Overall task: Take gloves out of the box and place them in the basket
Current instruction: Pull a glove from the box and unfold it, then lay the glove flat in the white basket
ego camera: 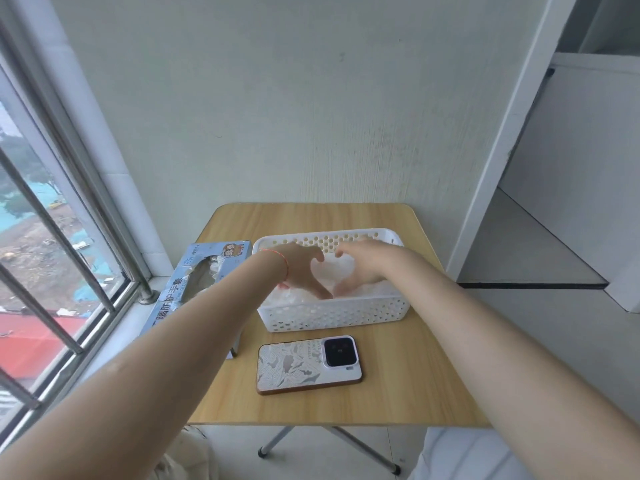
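Observation:
A white perforated basket [332, 315] stands in the middle of the small wooden table. It holds a heap of clear, whitish gloves [332, 271]. Both hands are inside it. My left hand [303, 270], with a red string at the wrist, presses down on the gloves with spread fingers and thumb. My right hand [360, 268] mirrors it, its fingers and thumb resting on the pile. The light blue glove box [194, 289] lies to the left of the basket, half over the windowsill, with more gloves showing in its torn opening.
A phone [310, 363] in a white patterned case lies face down in front of the basket. The table [408, 382] butts against the wall. A barred window [52, 258] runs along the left, and white shelves [540, 244] stand to the right.

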Demonstrator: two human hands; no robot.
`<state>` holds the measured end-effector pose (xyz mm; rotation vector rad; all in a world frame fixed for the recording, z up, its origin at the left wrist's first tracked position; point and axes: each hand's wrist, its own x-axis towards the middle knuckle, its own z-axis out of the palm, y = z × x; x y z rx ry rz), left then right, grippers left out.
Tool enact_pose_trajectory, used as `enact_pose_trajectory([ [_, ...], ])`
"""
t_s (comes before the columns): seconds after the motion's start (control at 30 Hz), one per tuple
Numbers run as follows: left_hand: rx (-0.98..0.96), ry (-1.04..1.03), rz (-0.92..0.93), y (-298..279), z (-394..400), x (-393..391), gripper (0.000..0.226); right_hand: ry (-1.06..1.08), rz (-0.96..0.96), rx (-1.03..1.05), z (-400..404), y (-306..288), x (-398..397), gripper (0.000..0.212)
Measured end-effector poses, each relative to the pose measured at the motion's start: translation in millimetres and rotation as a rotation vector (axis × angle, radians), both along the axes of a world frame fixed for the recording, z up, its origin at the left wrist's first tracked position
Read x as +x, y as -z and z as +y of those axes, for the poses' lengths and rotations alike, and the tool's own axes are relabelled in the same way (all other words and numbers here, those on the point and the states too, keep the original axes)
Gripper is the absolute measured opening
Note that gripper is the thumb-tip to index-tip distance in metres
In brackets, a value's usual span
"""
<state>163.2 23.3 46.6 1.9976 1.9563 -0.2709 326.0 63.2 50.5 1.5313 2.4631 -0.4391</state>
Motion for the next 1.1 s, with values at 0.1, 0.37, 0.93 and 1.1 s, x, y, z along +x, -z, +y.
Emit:
enact_pose_trajectory([
  [0.1, -0.087, -0.041, -0.013, 15.2, 4.0, -1.4, 0.085, 0.006, -0.078, -0.044, 4.4, 15.7, -1.1, 0.093],
  [0.37, -0.117, -0.063, -0.036, 49.2, 10.6, -6.0, 0.071, 0.0, -0.161, -0.064, 10.0, 37.0, -2.8, 0.07],
  [0.93, 0.614, -0.578, -0.418, 31.1, -51.4, -147.3, 0.035, -0.153, 0.373, 0.219, -23.7, -1.8, -157.1, 0.019],
  [1.1, 0.401, -0.431, -0.48, 66.1, -85.5, -180.4, 0.121, -0.202, 0.22, 0.26, -33.6, 24.4, -213.5, 0.025],
])
